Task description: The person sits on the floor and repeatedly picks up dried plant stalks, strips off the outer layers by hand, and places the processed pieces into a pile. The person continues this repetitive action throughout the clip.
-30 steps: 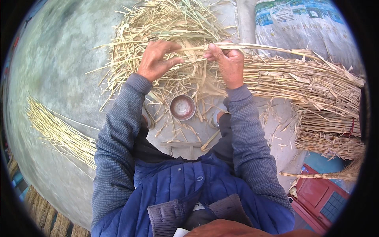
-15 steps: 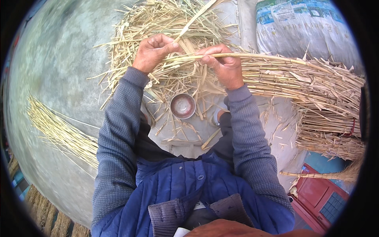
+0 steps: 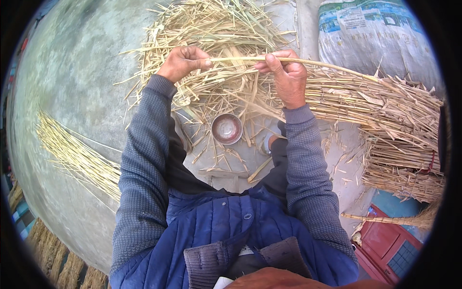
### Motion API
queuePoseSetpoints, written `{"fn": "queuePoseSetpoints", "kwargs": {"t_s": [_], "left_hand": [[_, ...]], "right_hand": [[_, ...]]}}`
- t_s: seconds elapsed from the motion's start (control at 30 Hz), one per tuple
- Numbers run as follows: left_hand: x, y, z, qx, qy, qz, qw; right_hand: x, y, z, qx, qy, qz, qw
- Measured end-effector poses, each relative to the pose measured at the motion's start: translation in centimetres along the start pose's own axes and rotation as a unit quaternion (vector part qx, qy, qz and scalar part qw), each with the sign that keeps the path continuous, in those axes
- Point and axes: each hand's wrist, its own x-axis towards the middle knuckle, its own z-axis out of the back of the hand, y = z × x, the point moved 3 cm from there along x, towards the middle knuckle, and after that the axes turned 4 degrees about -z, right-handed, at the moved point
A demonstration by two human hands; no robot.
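Two hands, one straw stalk (image 3: 240, 59): left hand (image 3: 183, 62) curled shut on its left end, right hand (image 3: 288, 77) pinching it further along. Stalk held level above loose straw pile (image 3: 211, 33); small metal bowl (image 3: 226, 128) below; bundled straw (image 3: 385, 120) at right.

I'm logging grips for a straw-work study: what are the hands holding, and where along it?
Both hold one long pale straw stalk: the left hand pinches its near end, the right hand grips it further along; the rest runs off rightward.
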Motion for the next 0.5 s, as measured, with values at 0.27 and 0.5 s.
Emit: {"fn": "queuePoseSetpoints", "kwargs": {"t_s": [0.27, 0.5], "left_hand": [[-1.2, -0.2, 6.1, -0.115, -0.222, -0.081, 0.965], [-3.1, -0.9, 9.5, -0.050, -0.371, -0.101, 0.922]], "right_hand": [[0.0, 0.2, 1.8, -0.010, -0.010, -0.021, 1.000], [0.1, 0.4, 2.4, -0.021, -0.013, -0.013, 1.000]]}}
